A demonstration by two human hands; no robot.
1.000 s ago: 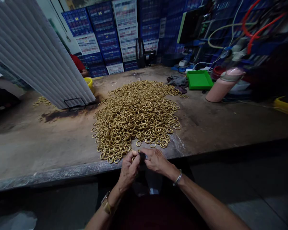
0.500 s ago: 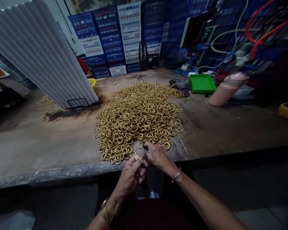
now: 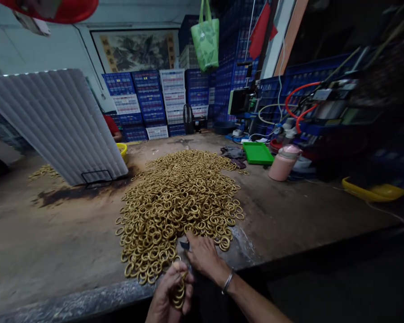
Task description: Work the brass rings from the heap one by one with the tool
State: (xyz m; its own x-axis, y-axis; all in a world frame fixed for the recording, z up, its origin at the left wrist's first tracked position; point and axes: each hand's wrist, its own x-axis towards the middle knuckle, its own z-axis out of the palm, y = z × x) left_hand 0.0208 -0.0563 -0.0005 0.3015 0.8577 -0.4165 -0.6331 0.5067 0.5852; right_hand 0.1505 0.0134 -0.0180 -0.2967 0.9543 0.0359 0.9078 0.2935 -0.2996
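A large heap of brass-coloured rings [image 3: 185,193] lies on the worktable [image 3: 283,215], reaching almost to its front edge. At that edge my left hand [image 3: 173,287] is closed around several of the rings [image 3: 178,294], which stack in the curled fingers. My right hand [image 3: 205,255] is at the near side of the heap, its fingertips touching the rings there. From its grip sticks out a small dark flat blade [image 3: 185,245]; the rest of that tool is hidden by the fingers.
A corrugated grey-white panel [image 3: 63,130] leans at the left on a black wire stand. Behind it are a yellow bowl [image 3: 122,150] and a person's red sleeve [image 3: 111,123]. A green tray [image 3: 257,153], pink bottle [image 3: 284,163] and yellow tray [image 3: 373,190] stand right.
The view has tilted up. My right hand has moved from beside my left hand forward to the heap. My left hand has turned, showing the rings in it.
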